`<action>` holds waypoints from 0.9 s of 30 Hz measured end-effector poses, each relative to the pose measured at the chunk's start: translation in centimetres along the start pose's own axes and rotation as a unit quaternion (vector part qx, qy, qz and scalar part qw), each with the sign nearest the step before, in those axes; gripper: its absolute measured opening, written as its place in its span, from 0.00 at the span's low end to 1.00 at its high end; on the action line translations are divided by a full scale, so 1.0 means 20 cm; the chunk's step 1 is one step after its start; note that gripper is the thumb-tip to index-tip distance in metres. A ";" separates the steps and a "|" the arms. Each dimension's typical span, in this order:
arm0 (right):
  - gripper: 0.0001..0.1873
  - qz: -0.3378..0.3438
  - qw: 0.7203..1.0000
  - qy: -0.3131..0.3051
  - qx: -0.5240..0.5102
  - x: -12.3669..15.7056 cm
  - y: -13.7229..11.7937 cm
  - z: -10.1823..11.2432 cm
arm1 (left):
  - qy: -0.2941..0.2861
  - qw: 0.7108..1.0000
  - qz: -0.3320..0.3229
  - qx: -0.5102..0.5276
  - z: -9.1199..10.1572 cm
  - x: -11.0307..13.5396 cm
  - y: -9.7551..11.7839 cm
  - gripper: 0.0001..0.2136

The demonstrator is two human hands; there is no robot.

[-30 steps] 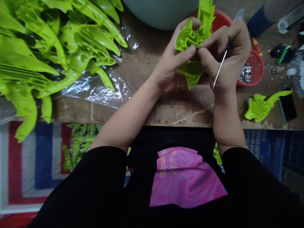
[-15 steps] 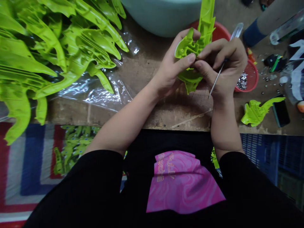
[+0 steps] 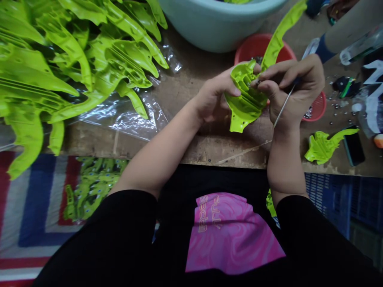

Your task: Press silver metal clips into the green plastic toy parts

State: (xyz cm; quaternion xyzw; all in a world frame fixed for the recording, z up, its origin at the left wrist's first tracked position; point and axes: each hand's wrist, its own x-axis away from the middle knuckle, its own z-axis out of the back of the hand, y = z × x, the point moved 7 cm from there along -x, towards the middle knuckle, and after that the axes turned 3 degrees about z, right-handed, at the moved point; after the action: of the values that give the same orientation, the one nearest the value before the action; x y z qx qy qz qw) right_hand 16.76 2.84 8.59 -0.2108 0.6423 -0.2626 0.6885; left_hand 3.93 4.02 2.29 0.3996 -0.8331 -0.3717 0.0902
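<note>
My left hand (image 3: pixel 214 92) is closed around a lime-green moulded plastic part (image 3: pixel 243 109), its thumb lying along the edge and its ribbed inner side facing up. A long curved arm of the part points away toward the upper right. In my right hand (image 3: pixel 301 85) lies a thin screwdriver (image 3: pixel 283 107) with a clear handle, its metal shaft slanting down past the palm. The thumb and index fingertip of that hand pinch together over the part's ribs. A small shiny thing seems to be at those fingertips, too small to make out.
Many similar green parts (image 3: pixel 62 59) lie piled on clear plastic film at the left. A pale tub (image 3: pixel 215 28) and a red bowl (image 3: pixel 247 46) stand behind my hands. At the right are a red basket (image 3: pixel 320 107), another green part (image 3: pixel 321 147), a phone (image 3: pixel 354 147) and scattered metal balls.
The green part has turned in my hands, its long arm now leaning to the right and its ribs more exposed. My right hand has shifted slightly right, still with the screwdriver.
</note>
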 end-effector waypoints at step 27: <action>0.25 -0.097 0.923 -0.267 0.260 0.04 -0.02 -0.05 | 0.044 0.986 0.137 -0.089 0.05 0.02 -0.05 0.18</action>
State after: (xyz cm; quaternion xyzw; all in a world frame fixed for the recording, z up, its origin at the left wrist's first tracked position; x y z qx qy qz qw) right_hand 15.86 2.11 8.08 -0.1480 0.3207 -0.4193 0.8363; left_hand 3.81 3.78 0.79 0.2880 -0.8386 -0.4107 0.2124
